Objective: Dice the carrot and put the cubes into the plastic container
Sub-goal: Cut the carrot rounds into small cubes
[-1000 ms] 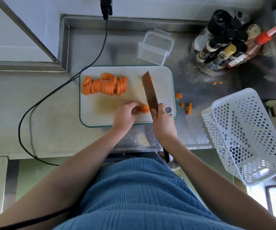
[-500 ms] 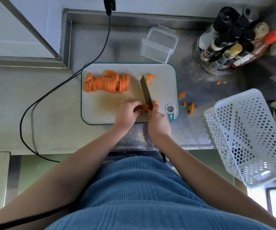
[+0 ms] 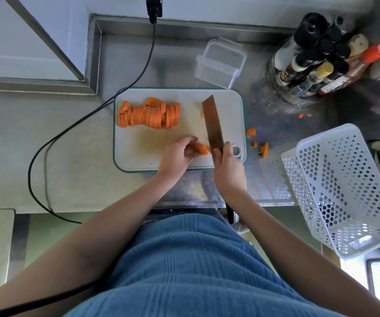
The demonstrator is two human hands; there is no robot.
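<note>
Person: a blue garment (image 3: 184,271) fills the near part of the view; both bare forearms reach forward to the worktop (image 3: 58,156).
Right hand (image 3: 229,170): its fingers are curled tight around the handle of the knife (image 3: 213,124), near the 5 o'clock corner of the cutting board (image 3: 138,154). The dark handle end shows behind the wrist.
Knife: a wide rectangular blade that points to 12 o'clock with a light tilt to 11. I cannot tell if its edge touches the board.
Left hand (image 3: 176,155): the fingers are bent and pinch a carrot piece (image 3: 201,148) against the board, just beside the blade on its 9 o'clock side.
Carrot piece: orange, small, partly hidden by the fingers.
Carrot slices (image 3: 149,115): a row of round orange slices that lean one on another, at the 10 o'clock part of the board, well apart from the hands.
Small bits (image 3: 250,132): some orange bits lie on the worktop just beyond the board's 3 o'clock edge.
Basket (image 3: 344,191): white with holes, tilted, at 3 o'clock.
Plastic container (image 3: 221,62): clear, tilted, with no carrot visible inside, just beyond the board's far edge at 1 o'clock.
Bottles (image 3: 317,62): a group in a clear holder at 2 o'clock.
Cable (image 3: 88,115): black, running from 12 o'clock to 8 o'clock.
</note>
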